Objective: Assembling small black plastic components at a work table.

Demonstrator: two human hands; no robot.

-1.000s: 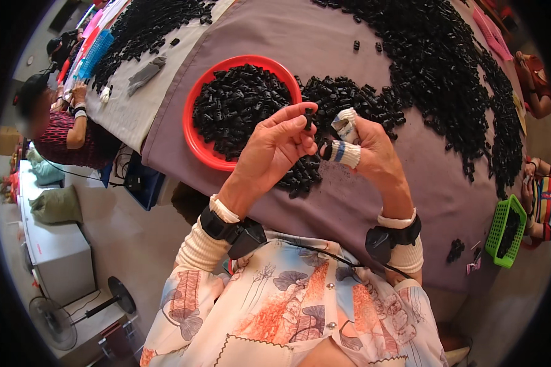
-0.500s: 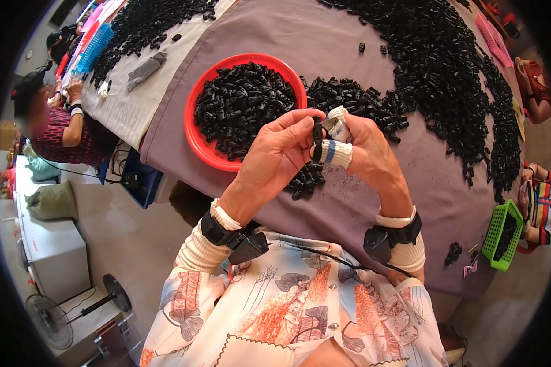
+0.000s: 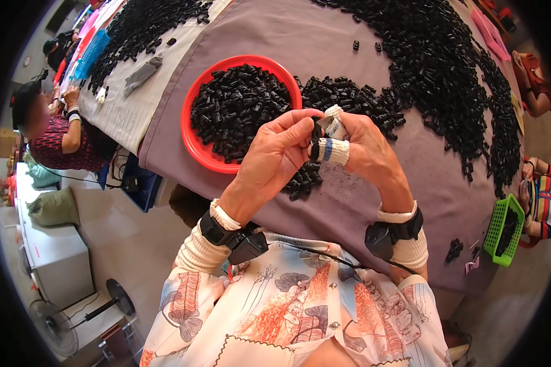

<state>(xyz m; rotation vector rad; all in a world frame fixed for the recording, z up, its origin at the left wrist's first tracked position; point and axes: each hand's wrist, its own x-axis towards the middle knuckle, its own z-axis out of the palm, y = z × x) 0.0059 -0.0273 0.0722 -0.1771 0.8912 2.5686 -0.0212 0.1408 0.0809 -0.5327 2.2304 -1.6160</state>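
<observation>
My left hand [image 3: 275, 150] pinches a small black plastic part [image 3: 316, 131] between thumb and fingertips. Opposite it, my right hand [image 3: 370, 144] is closed, with knitted white finger covers [image 3: 334, 151], blue-striped, on its thumb and forefinger. Between those covered fingers shows a small grey, metallic-looking piece [image 3: 326, 124], held against the black part; its exact kind is too small to tell. Behind my left hand a red round basin [image 3: 188, 125] holds a heap of like black parts [image 3: 242, 107]. A loose pile of them [image 3: 349, 101] lies beyond my right hand.
A large heap of black parts [image 3: 434, 79] spreads over the mauve-covered table [image 3: 275, 37]. At the right edge stands a green basket [image 3: 493, 248]. Co-workers sit left and right. A grey cloth [image 3: 142, 74] lies on the adjoining pale table; a fan [image 3: 54, 327] stands lower left.
The view has shifted slightly, so the basin and piles sit a little further left. Both hands keep their hold at the same black part, with only a slight change in the fingers.
</observation>
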